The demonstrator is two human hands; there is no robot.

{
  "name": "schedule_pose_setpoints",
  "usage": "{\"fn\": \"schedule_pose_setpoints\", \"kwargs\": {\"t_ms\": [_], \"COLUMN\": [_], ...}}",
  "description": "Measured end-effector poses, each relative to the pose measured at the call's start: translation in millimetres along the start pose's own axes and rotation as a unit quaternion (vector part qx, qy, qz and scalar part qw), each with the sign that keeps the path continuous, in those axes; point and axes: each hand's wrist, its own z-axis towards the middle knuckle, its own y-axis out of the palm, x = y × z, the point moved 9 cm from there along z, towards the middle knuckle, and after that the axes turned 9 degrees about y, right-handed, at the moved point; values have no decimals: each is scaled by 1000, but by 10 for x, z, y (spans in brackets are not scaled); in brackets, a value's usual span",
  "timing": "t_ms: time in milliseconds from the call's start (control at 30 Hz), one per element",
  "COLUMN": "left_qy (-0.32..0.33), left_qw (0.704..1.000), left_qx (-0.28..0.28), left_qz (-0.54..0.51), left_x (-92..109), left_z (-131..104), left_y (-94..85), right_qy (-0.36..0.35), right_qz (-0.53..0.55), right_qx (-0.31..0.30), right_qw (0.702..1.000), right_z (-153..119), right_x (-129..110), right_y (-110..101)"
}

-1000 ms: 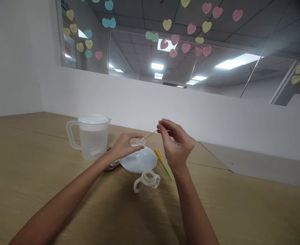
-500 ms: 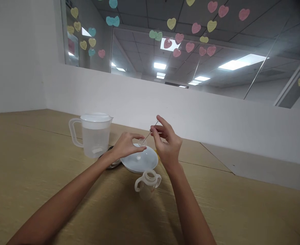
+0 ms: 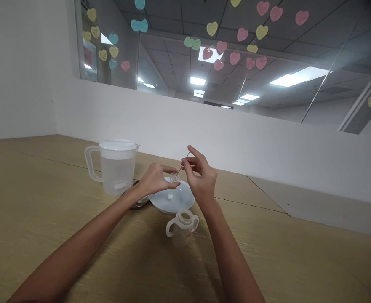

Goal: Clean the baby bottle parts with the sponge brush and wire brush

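Observation:
My left hand [image 3: 155, 180] pinches a small clear round piece [image 3: 174, 178], perhaps a bottle collar or cap, between thumb and fingers above a pale bowl [image 3: 163, 205]. In my right hand [image 3: 201, 176] is a thin rod [image 3: 178, 170], held slantwise by the fingertips. Its lower end reaches into the clear piece; whether it has a brush tip is too small to tell. A small white object lies in the bowl. Closer to me, a two-handled baby bottle [image 3: 181, 236] stands upright on the table, its mouth uncovered.
To the left stands a clear pitcher [image 3: 117, 174] with a white lid and side handle. A dark-rimmed round metal item [image 3: 141, 203] sits partly behind my left wrist, beside the bowl. The wooden table [image 3: 46, 210] meets a white wall [image 3: 160, 126] under a window with heart-shaped notes.
My right hand has moved slightly left, and the rod now stands more upright in the clear piece. My left hand has stayed nearly still.

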Motion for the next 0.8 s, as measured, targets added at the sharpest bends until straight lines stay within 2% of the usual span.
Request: {"fn": "schedule_pose_setpoints", "kwargs": {"t_ms": [433, 800], "left_qy": [27, 21], "left_qw": [999, 999], "left_qx": [-20, -12], "left_qz": [-39, -23], "left_x": [14, -1], "left_z": [8, 12], "left_y": [53, 29], "right_qy": [-13, 1], "right_qz": [4, 3], "right_qx": [-31, -47], "right_qw": [999, 999], "right_z": [-34, -47], "right_x": [-35, 123], "right_y": [128, 178]}}
